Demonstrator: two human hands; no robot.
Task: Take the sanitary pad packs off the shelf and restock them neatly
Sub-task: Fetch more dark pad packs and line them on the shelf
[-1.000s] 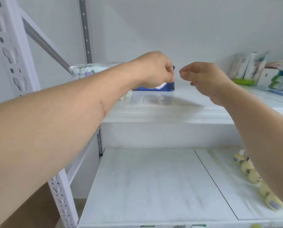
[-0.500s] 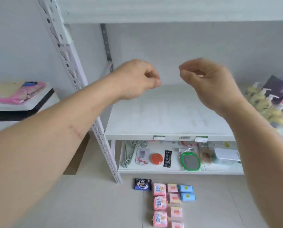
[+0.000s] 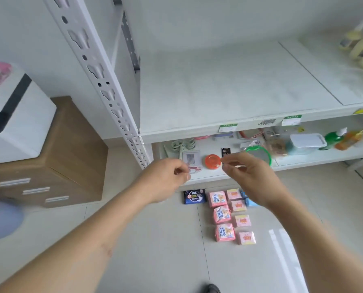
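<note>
Both hands have dropped from shelf height toward the floor. Left hand (image 3: 165, 180) and right hand (image 3: 250, 178) hover loosely curled, apparently empty, though blur obscures the fingertips. Sanitary pad packs (image 3: 229, 214) lie in rows on the floor (image 3: 155, 240) directly below, nearer the right hand.

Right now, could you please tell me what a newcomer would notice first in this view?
Two bare forearms reach into the middle, the left hand and right hand loosely curled and holding nothing. Just beyond them, pad packs lie in neat rows on the tiled floor, mostly pink, one dark blue pack on the left. Above, a wide white shelf stands mostly bare.
</note>
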